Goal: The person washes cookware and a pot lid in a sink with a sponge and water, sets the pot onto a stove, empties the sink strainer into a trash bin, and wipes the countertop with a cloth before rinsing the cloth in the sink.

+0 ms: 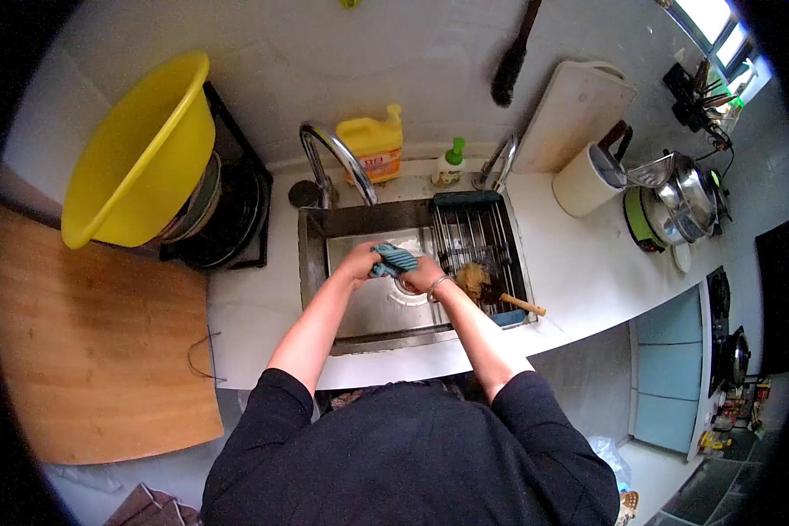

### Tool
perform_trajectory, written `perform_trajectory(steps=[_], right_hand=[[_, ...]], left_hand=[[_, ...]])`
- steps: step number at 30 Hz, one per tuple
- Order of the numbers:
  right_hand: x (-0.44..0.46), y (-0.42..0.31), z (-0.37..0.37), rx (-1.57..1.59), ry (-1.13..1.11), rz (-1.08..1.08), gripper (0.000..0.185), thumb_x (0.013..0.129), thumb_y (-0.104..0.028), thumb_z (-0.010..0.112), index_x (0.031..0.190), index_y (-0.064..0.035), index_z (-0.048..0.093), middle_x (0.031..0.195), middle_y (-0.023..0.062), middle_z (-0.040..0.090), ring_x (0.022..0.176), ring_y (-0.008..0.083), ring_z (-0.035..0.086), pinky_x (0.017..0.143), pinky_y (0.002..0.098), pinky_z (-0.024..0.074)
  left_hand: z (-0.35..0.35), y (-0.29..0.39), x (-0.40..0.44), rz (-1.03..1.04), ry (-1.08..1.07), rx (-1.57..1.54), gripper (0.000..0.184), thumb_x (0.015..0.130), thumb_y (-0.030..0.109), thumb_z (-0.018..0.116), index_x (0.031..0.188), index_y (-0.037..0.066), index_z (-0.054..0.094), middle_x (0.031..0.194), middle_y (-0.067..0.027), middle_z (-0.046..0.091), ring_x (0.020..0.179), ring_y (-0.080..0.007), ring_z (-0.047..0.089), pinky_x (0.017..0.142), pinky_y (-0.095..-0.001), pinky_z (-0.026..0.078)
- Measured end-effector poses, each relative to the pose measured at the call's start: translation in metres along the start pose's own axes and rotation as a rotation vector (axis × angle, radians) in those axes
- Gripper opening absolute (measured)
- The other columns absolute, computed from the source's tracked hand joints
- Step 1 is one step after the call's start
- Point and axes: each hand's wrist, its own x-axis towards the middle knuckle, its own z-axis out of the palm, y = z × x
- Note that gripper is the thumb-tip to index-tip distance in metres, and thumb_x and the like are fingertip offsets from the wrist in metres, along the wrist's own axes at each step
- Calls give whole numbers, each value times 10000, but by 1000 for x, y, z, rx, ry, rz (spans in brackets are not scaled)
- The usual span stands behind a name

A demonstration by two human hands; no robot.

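Note:
Over the metal sink (pixel 368 323), a bunched blue-green striped cloth (pixel 394 259) is held between both hands. My left hand (pixel 359 263) is closed on the cloth's left end. My right hand (pixel 424 273), with a bracelet at the wrist, grips its right end. Beneath the hands the round drain shows in part. Beside my right hand, a wire drying rack (pixel 473 230) spans the sink's right side, with a tan sponge-like item (pixel 472 278) and a wooden-handled brush (pixel 522 304) on it.
A curved faucet (pixel 346 153) rises behind the sink, near a yellow jug (pixel 373 145) and a soap bottle (pixel 450 165). A yellow basin (pixel 140 158) stands left, above a wooden board (pixel 105 342). A white container (pixel 585 181) and cutting board (pixel 570 110) are right.

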Motion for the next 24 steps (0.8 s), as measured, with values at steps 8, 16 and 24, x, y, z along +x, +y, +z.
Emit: perform_trajectory(steps=[8, 16, 24], right_hand=[[22, 6, 34, 1307, 26, 84, 153, 777, -149, 551, 864, -25, 570, 849, 85, 593, 760, 183, 573, 620, 338, 476], [22, -8, 19, 901, 15, -111, 205, 697, -138, 684, 824, -3, 596, 771, 63, 607, 648, 153, 567, 605, 286, 456], [11, -6, 1, 765, -213, -50, 111, 711, -94, 634, 771, -27, 569, 681, 66, 579, 577, 157, 561, 481, 257, 446]], left_hand=[[45, -46, -2, 296, 516, 530, 584, 785, 122, 422, 1331, 45, 229, 1131, -261, 492, 1030, -364, 504, 861, -373, 401], [61, -59, -28, 566, 433, 675, 652, 709, 209, 580, 1266, 36, 288, 1259, -253, 354, 1161, -385, 361, 946, -408, 314], [8, 29, -60, 1076, 81, 1374, 534, 681, 95, 583, 1187, 158, 425, 1249, -102, 404, 1165, -300, 378, 949, -422, 314]])
